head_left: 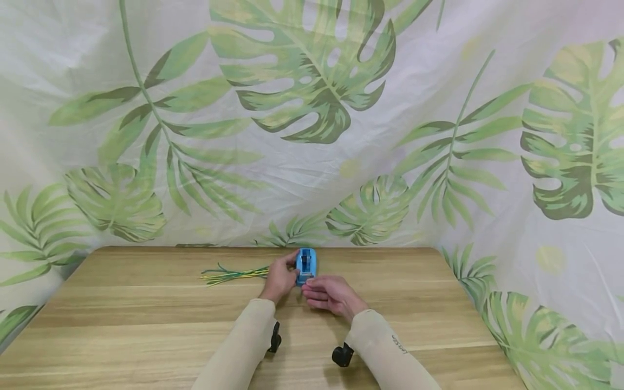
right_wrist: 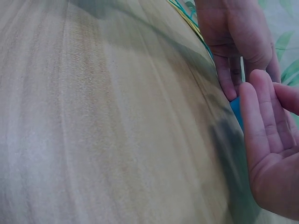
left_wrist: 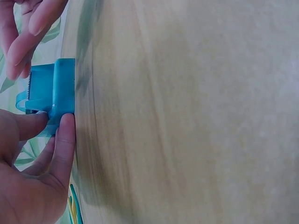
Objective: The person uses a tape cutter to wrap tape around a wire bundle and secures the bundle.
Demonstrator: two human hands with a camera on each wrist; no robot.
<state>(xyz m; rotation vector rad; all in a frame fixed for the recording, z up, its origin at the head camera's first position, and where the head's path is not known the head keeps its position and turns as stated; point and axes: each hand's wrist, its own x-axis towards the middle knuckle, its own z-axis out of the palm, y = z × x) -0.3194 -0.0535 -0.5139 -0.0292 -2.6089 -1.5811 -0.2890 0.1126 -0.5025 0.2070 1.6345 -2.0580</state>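
Note:
A light-blue tape dispenser [head_left: 314,264] stands near the table's far edge, its toothed cutter toward me. My left hand [head_left: 281,279] grips its left side, with the thumb near the cutter and fingers low on the base [left_wrist: 64,93]. At the cutter end, my right hand [head_left: 333,295] pinches with thumb and forefinger close to the tape's end; the clear tape itself is hard to make out. Its other fingers bend loosely below. In the right wrist view, the right hand [right_wrist: 273,135] hides most of the dispenser [right_wrist: 236,111].
Thin green and yellow strands [head_left: 234,275] lie in a loose bundle left of the left hand. The wooden table [head_left: 146,336] ends just behind the dispenser, where a leaf-print cloth [head_left: 302,179] hangs. Each wrist bears a small black camera [head_left: 343,355].

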